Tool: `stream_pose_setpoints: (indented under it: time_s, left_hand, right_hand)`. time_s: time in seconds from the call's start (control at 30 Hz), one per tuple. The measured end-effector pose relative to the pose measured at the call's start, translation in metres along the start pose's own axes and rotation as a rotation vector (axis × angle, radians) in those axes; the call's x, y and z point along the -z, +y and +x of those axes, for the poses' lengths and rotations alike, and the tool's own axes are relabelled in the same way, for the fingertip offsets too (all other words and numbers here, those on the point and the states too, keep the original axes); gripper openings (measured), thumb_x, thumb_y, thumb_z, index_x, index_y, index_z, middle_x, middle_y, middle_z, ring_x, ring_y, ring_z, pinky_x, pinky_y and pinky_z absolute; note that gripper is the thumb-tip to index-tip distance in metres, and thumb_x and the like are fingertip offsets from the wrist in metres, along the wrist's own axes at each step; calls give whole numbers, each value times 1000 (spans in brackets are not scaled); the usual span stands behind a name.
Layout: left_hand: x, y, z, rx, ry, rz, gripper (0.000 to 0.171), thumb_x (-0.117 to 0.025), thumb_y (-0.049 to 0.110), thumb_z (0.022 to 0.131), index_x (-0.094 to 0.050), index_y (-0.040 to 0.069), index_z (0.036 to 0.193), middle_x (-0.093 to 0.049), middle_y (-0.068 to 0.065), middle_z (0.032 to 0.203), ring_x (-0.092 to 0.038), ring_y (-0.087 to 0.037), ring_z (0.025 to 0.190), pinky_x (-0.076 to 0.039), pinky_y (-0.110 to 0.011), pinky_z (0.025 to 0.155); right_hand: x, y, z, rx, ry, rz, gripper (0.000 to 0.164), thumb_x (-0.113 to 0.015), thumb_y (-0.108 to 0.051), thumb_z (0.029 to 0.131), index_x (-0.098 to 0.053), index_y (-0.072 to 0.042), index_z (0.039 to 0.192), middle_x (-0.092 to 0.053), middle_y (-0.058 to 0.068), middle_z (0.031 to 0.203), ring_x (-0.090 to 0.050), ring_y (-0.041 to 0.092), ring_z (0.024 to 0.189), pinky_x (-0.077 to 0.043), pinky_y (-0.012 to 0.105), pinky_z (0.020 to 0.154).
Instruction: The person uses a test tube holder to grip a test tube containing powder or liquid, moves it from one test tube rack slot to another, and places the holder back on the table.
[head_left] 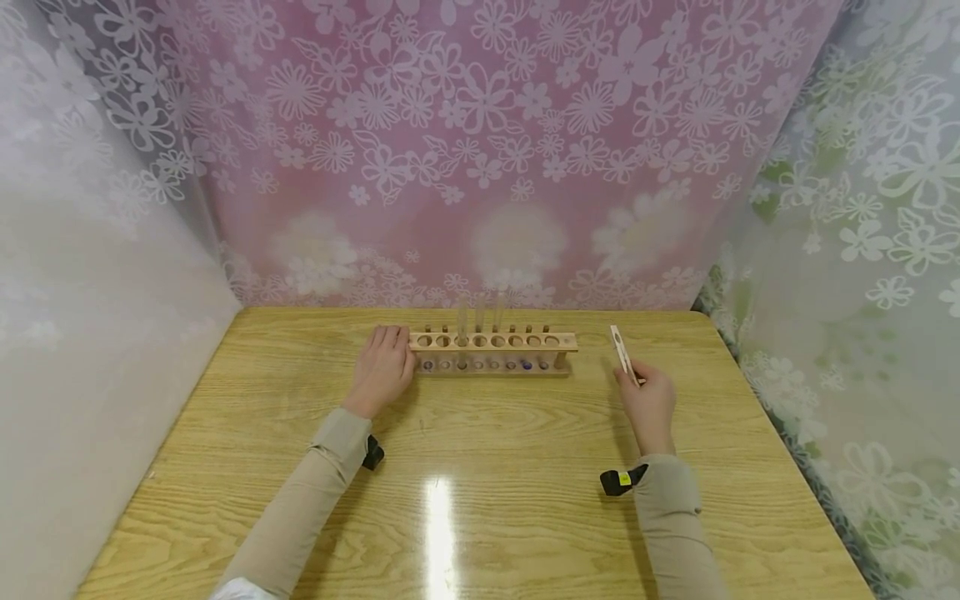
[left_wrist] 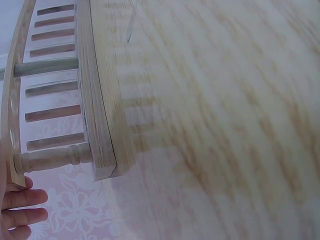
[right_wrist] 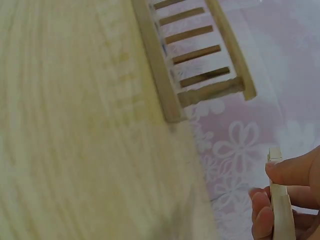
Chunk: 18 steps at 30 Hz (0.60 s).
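Observation:
A wooden test tube rack (head_left: 491, 349) stands upright near the back of the table, with a row of round holes and a row of pegs behind. My left hand (head_left: 383, 367) grips the left end of its top bar; in the left wrist view the fingertips (left_wrist: 25, 199) show at that end. One glass test tube (left_wrist: 47, 67) sits in a hole of the rack, and more clear tubes (head_left: 499, 310) rise at the pegs. To the right of the rack, my right hand (head_left: 649, 404) pinches a wooden test tube holder (head_left: 621, 350), raised and apart from the rack.
The wood-grain table (head_left: 510, 442) reaches back to a pink floral curtain (head_left: 465, 183). Pale floral sheets hang at both sides. A black wrist camera (head_left: 617, 482) hangs at the right cuff, another (head_left: 372, 452) at the left.

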<state>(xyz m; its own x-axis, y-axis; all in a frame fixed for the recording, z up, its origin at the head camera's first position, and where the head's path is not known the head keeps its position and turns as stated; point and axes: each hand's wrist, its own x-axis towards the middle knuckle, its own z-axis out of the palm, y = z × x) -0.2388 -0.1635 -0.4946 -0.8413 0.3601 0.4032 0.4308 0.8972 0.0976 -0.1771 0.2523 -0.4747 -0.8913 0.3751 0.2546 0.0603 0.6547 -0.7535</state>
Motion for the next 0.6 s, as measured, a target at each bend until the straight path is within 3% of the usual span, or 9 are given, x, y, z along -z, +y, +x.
stream_pose_setpoints:
  time_s: [0.33,0.6]
  left_hand:
    - [-1,0,0,4,-5,-11,41,-37,15,103,-55,-9,131,-55,-24,122,-48,-39,121,-28,-47,119]
    - [-1,-1,0,-3,0,4,40,-40,15,103,-56,-8,131,-56,-23,123,-49,-38,120,-29,-47,118]
  right_hand:
    - [-11,34,-1,-89,2,-5,24,-63,-6,92,-73,10,108,-69,29,100,-62,39,92,-48,41,74]
    - [-18,54,-1,-130,59,10,22,-65,-3,89,-74,10,104,-69,29,96,-62,40,90,-49,47,79]
